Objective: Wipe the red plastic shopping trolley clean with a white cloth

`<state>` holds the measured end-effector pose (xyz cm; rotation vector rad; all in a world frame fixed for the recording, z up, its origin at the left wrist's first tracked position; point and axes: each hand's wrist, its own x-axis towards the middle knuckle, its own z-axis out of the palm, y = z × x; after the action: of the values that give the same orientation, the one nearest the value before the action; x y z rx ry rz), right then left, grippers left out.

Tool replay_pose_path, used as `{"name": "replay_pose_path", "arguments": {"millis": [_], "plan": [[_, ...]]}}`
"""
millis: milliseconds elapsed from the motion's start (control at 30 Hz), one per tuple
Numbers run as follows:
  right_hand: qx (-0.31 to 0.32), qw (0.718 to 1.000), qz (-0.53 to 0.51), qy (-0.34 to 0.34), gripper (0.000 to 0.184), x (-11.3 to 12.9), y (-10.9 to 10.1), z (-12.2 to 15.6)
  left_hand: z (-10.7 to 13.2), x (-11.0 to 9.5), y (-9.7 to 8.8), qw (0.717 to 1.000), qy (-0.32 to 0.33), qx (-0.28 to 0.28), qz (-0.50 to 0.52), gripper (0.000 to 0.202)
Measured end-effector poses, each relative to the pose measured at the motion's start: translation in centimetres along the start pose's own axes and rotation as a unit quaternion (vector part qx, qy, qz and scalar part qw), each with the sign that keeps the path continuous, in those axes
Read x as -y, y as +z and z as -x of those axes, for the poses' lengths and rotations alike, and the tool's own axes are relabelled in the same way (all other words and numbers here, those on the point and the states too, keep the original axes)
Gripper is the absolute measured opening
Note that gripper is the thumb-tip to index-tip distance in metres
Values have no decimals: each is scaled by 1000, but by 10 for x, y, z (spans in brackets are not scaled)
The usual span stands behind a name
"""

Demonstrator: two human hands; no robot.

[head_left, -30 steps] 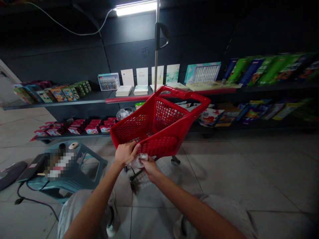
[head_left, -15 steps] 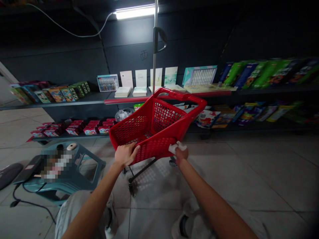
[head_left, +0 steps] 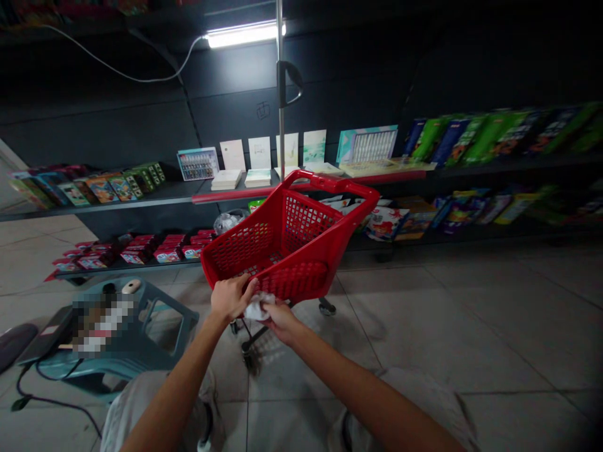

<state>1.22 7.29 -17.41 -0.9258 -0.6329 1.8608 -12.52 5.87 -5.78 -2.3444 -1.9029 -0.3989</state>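
Note:
A small red plastic shopping cart (head_left: pixel 306 276) with perforated sides stands in front of me, its handle towards the upper right. My left hand (head_left: pixel 230 297) is closed over the rim of the cart's near left corner. Bunched in my right hand (head_left: pixel 284 321) is a white cloth or tissue (head_left: pixel 257 306), which lies against the lower part of the near side, close beside my left hand. My right fingers are partly hidden by the cloth. The basket looks empty through its open top.
Behind the cart, a dark shelf (head_left: pixel 167 193) carries boxes, notebooks and bags of snacks. On the left stands a blue-grey plastic stool (head_left: pixel 181 326) with a dark device, a cable and a blurred patch. A metal pole (head_left: pixel 281 119) rises behind the cart's handle.
My right hand has slid the white cloth leftward along the cart's near side, from the right end to beside my left hand. The left hand keeps its place on the rim.

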Motion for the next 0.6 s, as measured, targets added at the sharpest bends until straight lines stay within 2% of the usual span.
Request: {"name": "replay_pose_path", "arguments": {"millis": [67, 133, 167, 233, 300, 367, 400, 500, 600], "plan": [[-70, 997, -24, -36, 35, 50, -16, 0, -1, 2, 0, 1000, -1, 1, 0, 54], [-156, 971, -41, -175, 43, 113, -44, 7, -2, 5, -1, 1000, -4, 1, 0, 55], [-209, 940, -22, -267, 48, 145, -60, 13, -3, 6, -2, 1000, -4, 1, 1, 55], [-299, 849, 102, -424, 54, 201, -94, 29, -3, 7, -4, 1000, -4, 1, 5, 55], [-354, 769, 211, -488, 53, 239, -124, 46, -2, 8, -5, 1000, -5, 1, 7, 54], [-381, 724, 259, -513, 54, 256, -144, 56, -1, 7, -5, 1000, -7, -1, 9, 54], [-386, 713, 278, -515, 54, 258, -149, 57, -1, 6, -5, 1000, -8, -2, 9, 54], [-369, 707, 340, -499, 48, 246, -150, 42, 0, 6, -3, 1000, -15, -7, 7, 55], [-340, 706, 383, -489, 46, 225, -145, 11, -1, 5, -2, 1000, -17, -9, 2, 56]]}}
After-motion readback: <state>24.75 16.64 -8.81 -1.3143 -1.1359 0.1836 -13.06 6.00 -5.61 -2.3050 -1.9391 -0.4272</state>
